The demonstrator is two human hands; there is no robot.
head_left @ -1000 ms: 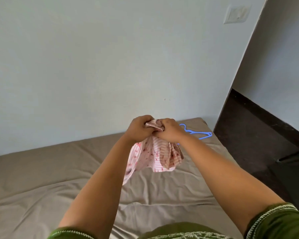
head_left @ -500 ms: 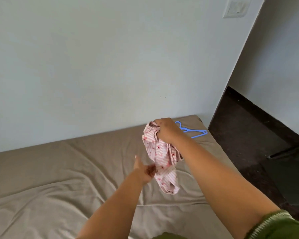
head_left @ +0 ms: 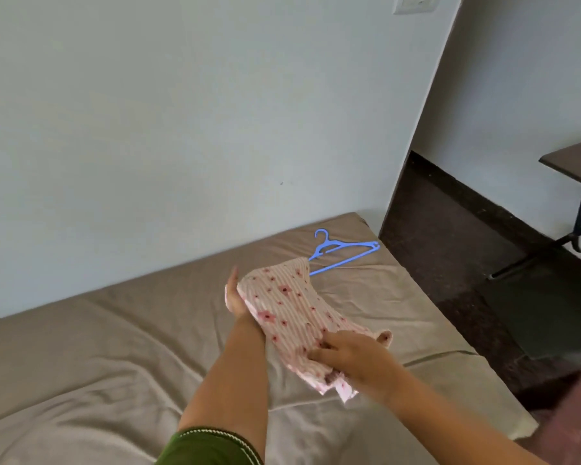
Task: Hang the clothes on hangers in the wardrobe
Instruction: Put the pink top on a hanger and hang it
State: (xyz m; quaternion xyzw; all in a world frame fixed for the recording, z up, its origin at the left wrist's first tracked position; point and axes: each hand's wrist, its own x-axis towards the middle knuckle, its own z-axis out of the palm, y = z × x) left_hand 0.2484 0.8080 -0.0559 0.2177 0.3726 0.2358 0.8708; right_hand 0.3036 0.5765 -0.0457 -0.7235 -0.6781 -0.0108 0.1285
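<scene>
A small pink striped garment (head_left: 289,310) with red flowers lies draped over my left hand (head_left: 234,298), which is held flat and upright beneath its far end, fingers straight. My right hand (head_left: 353,360) grips the near end of the garment, fingers curled into the cloth. A blue plastic hanger (head_left: 341,251) lies flat on the bed just beyond the garment, near the far right corner. The wardrobe is not in view.
A bed with a wrinkled taupe sheet (head_left: 114,347) fills the lower frame against a pale wall. Dark floor (head_left: 467,263) lies to the right, with a dark table (head_left: 574,162) on metal legs at the right edge.
Both hands gripped the bunched garment together, then the left let go and dropped. Now the garment is stretched out low over the bed, the left hand flat under it and the right lower and nearer.
</scene>
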